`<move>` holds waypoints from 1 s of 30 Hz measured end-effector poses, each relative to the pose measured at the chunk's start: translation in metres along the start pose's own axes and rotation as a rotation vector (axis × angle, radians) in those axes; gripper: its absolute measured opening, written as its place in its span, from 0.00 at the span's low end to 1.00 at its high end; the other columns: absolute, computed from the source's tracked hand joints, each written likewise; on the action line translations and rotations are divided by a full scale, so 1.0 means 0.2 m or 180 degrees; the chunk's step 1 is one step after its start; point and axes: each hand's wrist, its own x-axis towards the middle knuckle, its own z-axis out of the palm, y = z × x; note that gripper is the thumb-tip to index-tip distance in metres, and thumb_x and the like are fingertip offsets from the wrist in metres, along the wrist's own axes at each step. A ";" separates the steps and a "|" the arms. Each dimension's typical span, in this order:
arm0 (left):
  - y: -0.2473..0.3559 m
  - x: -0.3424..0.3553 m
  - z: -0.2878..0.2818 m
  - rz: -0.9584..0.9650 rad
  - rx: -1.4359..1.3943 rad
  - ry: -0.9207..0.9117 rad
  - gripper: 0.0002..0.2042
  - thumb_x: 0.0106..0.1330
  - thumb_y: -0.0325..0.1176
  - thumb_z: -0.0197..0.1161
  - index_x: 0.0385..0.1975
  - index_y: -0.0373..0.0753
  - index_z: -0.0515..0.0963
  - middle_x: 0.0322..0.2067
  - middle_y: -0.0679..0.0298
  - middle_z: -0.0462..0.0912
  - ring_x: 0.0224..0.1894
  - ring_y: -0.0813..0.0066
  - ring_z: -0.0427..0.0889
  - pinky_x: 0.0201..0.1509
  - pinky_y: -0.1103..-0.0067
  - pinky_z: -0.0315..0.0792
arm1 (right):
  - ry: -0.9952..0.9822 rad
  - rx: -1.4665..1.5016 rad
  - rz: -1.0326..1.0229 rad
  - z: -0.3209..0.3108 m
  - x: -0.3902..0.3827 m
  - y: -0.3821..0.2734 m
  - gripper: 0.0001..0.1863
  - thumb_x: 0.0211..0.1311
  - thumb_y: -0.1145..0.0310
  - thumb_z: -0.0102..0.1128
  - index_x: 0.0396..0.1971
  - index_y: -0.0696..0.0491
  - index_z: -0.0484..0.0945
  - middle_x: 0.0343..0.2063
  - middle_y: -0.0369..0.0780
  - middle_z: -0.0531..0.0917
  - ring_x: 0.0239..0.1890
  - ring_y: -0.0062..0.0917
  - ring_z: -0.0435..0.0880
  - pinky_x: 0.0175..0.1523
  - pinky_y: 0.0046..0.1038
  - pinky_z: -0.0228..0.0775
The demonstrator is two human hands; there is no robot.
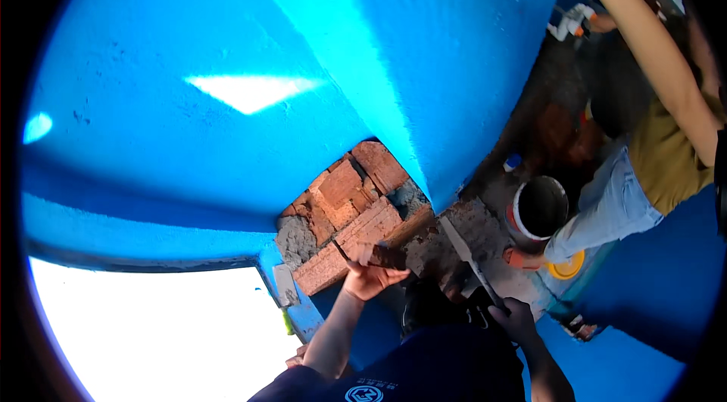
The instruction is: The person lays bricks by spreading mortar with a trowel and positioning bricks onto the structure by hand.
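One shadowed brick [389, 257] held in left fingers [397, 276], one trowel [456, 240], handle [492, 293] part-hidden by curled right fingers [503, 316]

My brick [388, 256] is rough, matt clay; my trowel [463, 251] has smooth metal. The mortar [295, 240] looks coarse, the painted wall [189, 137] smooth and glossy.

Left hand [368, 281] forward, right hand [513, 319] lower and closer to the body.
Left forearm [334, 335] slants inward, thumb raised apart from fingers that point rightward; right forearm [548, 372], shadowed, angles up and leftward, fingers curled tight.
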 end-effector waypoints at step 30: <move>-0.53 -0.35 0.07 0.2127 0.3793 0.3801 0.19 0.43 0.24 0.67 0.34 0.34 0.67 0.34 0.51 0.74 0.41 0.49 0.75 0.43 0.69 0.70 | -0.1702 -0.1725 -0.1062 0.12 0.26 -0.50 0.18 0.66 0.57 0.51 0.27 0.58 0.70 0.20 0.45 0.75 0.23 0.36 0.76 0.27 0.34 0.65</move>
